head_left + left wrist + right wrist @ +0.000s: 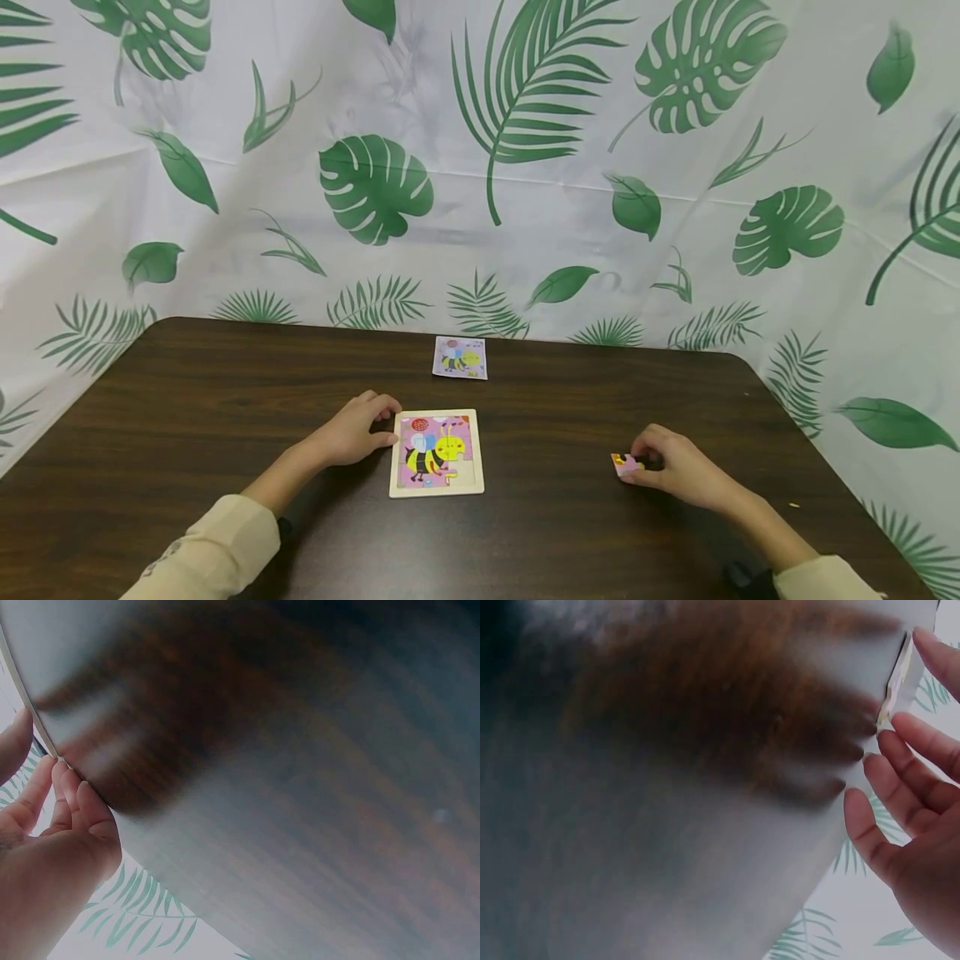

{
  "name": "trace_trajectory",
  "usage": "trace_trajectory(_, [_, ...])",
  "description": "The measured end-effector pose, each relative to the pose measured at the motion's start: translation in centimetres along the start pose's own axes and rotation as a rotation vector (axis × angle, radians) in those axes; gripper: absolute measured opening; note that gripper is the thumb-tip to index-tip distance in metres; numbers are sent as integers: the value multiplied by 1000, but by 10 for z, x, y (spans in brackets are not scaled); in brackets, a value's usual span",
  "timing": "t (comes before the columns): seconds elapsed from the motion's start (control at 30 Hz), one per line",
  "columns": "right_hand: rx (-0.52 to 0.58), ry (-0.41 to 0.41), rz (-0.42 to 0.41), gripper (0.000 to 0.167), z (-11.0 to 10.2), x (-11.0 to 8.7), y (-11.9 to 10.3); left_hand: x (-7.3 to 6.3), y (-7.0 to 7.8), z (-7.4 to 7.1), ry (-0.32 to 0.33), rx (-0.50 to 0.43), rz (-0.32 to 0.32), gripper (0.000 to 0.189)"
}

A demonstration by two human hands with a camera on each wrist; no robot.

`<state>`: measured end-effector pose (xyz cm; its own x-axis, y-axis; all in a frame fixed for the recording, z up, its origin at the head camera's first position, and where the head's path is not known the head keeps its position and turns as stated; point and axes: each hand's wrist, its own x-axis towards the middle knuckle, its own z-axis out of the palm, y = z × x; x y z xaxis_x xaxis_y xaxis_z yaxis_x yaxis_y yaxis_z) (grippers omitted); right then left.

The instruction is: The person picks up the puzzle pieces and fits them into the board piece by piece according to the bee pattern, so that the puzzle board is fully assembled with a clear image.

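Observation:
A wooden jigsaw puzzle board [437,492] with a bee picture lies flat on the table, bare wood showing in its lower right part. My left hand [351,430] is at the board's left side, thumb and fingertips touching its edge near the upper left corner. In the left wrist view the fingertips [66,774] meet the thin pale rim. Well to the right, my right hand [678,469] pinches a small pink and orange puzzle piece [627,467] between thumb and fingers. The right wrist view shows the piece [895,684] edge-on, close over the tabletop.
Behind the board, a square card [460,358] with the same bee picture lies near the far edge of the dark wooden table [247,367]. A tiny pale scrap [793,505] lies by the right forearm. A white leaf-print cloth [555,242] hangs behind the table.

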<state>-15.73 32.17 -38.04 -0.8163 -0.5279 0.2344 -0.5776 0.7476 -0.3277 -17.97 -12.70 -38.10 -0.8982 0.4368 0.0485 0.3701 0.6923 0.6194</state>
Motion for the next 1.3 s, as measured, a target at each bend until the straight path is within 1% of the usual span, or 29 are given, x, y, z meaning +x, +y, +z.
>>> trace_trajectory(0.07, [-9, -3, 15, 28, 1, 1, -1, 0, 0, 0, 1, 1, 1, 30])
trace_trajectory(0.13, [-13, -2, 12, 28, 2, 2, -2, 0, -1, 1, 1, 2, 2, 30])
trace_trajectory(0.3, [-2, 4, -54, 23, 4, 3, -5, 0, -1, 1, 3, -4, 0, 30])
trace_trajectory(0.43, [1, -25, -86, 22, 5, 5, -6, 0, -1, 1, 5, -6, 4, 29])
trace_trajectory(0.6, [-2, -71, -83, 27, 3, 4, -7, 0, -1, 1, 5, -5, 5, 29])
trace_trajectory(0.7, [3, -85, -75, 30, 1, 3, -7, 0, -1, 1, 2, -5, 0, 29])
trace_trajectory(0.8, [-3, -52, -61, 31, 0, 1, -6, 0, -1, 0, -1, -4, -2, 29])
trace_trajectory(0.97, [0, -2, 20, 28, -2, -1, -4, 0, -1, 0, 0, -1, 0, 29])
trace_trajectory(1.13, [18, -27, 92, 30, -2, -3, -3, 0, 0, -1, 0, -3, -1, 29])
trace_trajectory(1.3, [16, -44, 78, 28, -1, -1, -2, 1, 0, 0, 0, -1, -2, 29])
